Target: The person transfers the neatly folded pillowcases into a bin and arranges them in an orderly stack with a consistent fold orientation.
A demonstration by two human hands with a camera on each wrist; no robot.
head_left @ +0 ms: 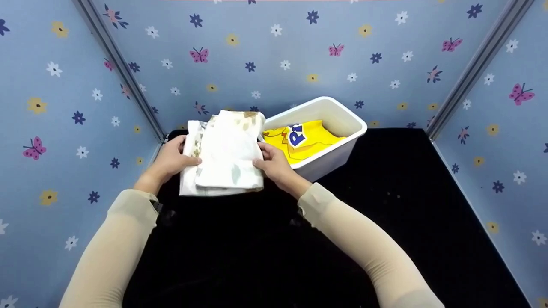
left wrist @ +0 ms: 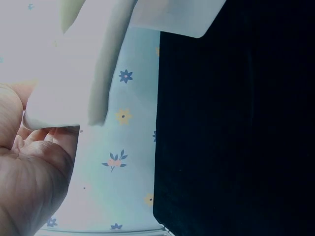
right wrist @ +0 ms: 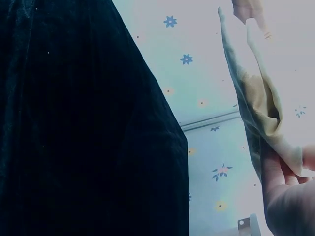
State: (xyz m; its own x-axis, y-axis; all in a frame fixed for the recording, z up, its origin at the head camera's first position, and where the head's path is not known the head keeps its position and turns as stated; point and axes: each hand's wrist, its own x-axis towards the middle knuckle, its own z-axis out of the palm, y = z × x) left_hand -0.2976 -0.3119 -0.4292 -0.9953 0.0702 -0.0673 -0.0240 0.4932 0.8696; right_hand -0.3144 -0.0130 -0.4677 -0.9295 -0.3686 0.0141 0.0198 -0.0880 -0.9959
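Observation:
Both hands hold up a folded white cloth [head_left: 231, 149] printed with brown and grey-green leaves, its layers slightly offset. My left hand [head_left: 170, 159] grips the left edge, thumb in front and fingers behind. At the opposite edge my right hand [head_left: 277, 166] pinches the fabric, its thumb also on the front. In the left wrist view the left hand [left wrist: 37, 172] curls round the end of the cloth [left wrist: 69, 73]. The right wrist view shows the cloth's folds [right wrist: 258, 101] from the side, with the right hand [right wrist: 295, 204] holding their lower end.
A white plastic bin [head_left: 342, 117] stands just right of the cloth, set at an angle near the back wall. Inside lies a yellow fabric item [head_left: 319, 137] with blue lettering. A black surface [head_left: 257, 248] spreads below, between blue flowered walls [head_left: 282, 42] with metal corner posts [head_left: 115, 55].

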